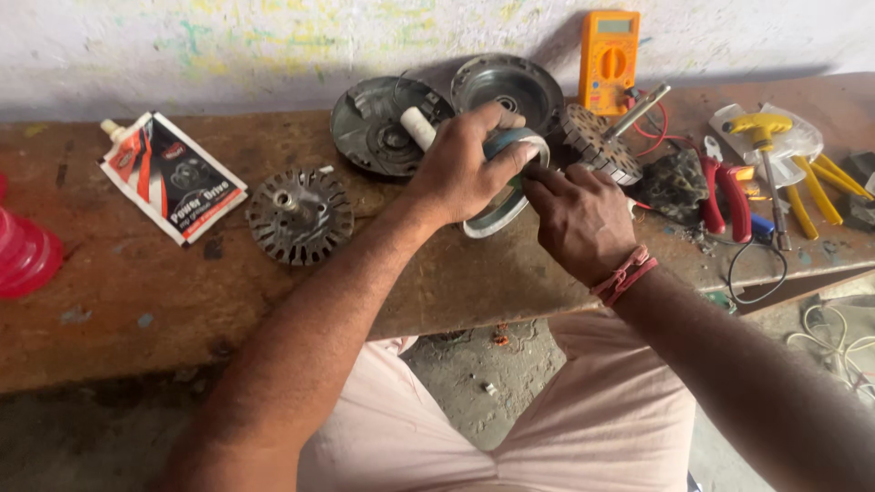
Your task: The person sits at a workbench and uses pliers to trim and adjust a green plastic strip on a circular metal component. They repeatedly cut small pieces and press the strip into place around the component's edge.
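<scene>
the left hand (465,164) wraps over the top of a round, grey-blue motor cover (506,187), fingers curled down around its rim so the piece stands tilted on the near part of the wooden bench (137,292) instead of lying flat. a short white shaft or tube (419,128) pokes out past the knuckles; whether it belongs to the cover or is gripped along with it cannot be told. the right hand (579,219) comes in from the other side, fingers bunched and pressed against the cover's lower edge, seemingly bracing it or working at something on the rim; what the fingertips pinch, if anything, is hidden. held between both hands like this, the cover is steadied from two sides, which suits close work on its edge.

around them lie the other parts, set within reach: a slotted laminated core (301,217) to the left, two dark round housings (383,123) behind, and a rotor on a shaft (603,141) just beside the right hand. a grease pouch (173,178) lies flat further left, a red plastic thing (25,255) at the edge. an orange multimeter (608,59) leans against the wall, and red-handled pliers (725,196), yellow pliers (816,187) and a yellow t-handle tool (764,150) sit to the right.
</scene>
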